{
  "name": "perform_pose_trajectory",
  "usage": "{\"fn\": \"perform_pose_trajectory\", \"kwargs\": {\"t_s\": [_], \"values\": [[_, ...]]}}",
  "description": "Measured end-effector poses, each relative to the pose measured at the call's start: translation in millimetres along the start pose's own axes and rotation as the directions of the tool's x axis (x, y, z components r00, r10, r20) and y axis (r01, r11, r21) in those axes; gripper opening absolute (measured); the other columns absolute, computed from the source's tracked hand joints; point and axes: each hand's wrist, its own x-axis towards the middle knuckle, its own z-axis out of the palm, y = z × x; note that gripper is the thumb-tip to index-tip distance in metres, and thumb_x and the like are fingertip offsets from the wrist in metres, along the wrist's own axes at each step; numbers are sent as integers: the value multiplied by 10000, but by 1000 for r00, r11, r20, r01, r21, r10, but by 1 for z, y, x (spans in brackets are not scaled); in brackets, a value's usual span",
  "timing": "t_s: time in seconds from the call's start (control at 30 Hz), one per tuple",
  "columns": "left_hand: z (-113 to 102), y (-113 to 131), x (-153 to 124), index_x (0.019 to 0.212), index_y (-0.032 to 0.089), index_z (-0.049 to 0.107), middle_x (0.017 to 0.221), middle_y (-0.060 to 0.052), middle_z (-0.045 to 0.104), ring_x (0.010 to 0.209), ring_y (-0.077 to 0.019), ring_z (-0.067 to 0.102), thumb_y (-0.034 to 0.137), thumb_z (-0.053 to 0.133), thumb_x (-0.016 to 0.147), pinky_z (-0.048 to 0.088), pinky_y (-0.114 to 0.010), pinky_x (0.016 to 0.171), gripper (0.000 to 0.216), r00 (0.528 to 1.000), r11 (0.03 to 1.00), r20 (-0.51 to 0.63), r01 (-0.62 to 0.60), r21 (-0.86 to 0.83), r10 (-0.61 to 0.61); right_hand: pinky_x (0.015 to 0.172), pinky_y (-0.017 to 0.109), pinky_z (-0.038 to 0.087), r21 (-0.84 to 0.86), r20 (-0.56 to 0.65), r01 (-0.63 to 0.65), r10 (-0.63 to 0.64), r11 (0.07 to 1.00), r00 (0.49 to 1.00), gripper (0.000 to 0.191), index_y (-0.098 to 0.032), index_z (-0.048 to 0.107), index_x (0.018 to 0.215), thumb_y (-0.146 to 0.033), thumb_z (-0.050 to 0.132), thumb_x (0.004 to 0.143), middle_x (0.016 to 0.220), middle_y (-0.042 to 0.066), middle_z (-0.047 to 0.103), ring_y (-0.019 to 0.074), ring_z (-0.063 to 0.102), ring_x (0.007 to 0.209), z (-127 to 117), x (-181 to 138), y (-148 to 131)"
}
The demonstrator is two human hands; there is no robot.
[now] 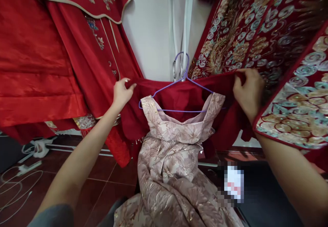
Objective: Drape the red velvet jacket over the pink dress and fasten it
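Garments crowd both sides. On L: bright red garment [36, 59], next to it a red garment w/ cream trim [84, 59] & bead-like embroidery. On R: dark red embroidered garment [238, 42], thick w/ gold & pale swirls, plus a nearer embroidered panel [304, 97] whose lower corner overlaps R wrist in view. B/w them, pale wall [148, 29] & white strips [188, 18].

Front ctr: pink dress [176, 165], metallic floral pattern, straps over the ends of purple hanger [185, 75]. Both sit in front of dark red cloth [176, 95], so its middle is partly blocked; skirt bunches toward the camera.

Lower L: white cables [15, 189] & white plug block [29, 167] on dark red floor tiles [99, 186]. Lower R: black surface [269, 193] w/ pixelated white patch [234, 184], pinkish marks on it; any writing there can't be read.

L hand [122, 92] pinches dark red cloth at its upper L edge, thumb & fingers nearly together, just beside the hanger's L end. R hand [249, 87] pinches the upper R edge, thumb vs. curled fingers. Cloth is spread b/w the two, top edge approx. level, lower part drooping behind the dress.
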Motion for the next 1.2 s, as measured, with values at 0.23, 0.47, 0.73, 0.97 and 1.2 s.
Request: {"fn": "perform_pose_trajectory", "kwargs": {"t_s": [0.23,0.47,0.73,0.97,1.2], "values": [[-18,45,-73,829,215,557,738,11,608,680,-156,558,301,566,780,408,-261,665,100,993,988,-109,-33,149,49,718,356,511,123,460,-92,26,988,888,385,-248,653,1146,-372,640,782,954,55,727,250,678,803,-64,-38,-12],[10,47,-103,816,225,562,784,-23,648,703,-203,603,352,540,811,358,-276,596,130,909,947,413,-181,267,58,886,371,472,280,555,95,-242,955,796,566,-203,504,1323,-87,469,770,1043,85,667,242,643,976,-36,-63,-24],[46,80,-107,882,205,539,812,-49,646,693,-205,614,318,450,913,381,-286,603,148,904,959,395,-240,153,163,751,344,494,565,566,-54,-339,824,751,500,-190,402,1213,-92,480,729,872,31,544,190,587,771,-1,-100,-66],[63,97,-135,910,205,522,861,-36,637,733,-184,606,231,574,820,423,-275,610,107,879,970,410,-215,-112,242,799,310,551,793,571,-380,-362,476,737,394,-236,416,1178,-181,551,812,1099,60,548,169,604,978,8,-131,-107],[70,76,-144,890,193,608,847,-18,683,796,-142,654,222,698,753,501,-257,763,167,969,853,246,152,-499,-29,659,311,631,746,603,-463,-193,478,774,287,-214,587,1105,-401,580,887,1059,71,623,183,656,904,-7,-123,-94]]}}
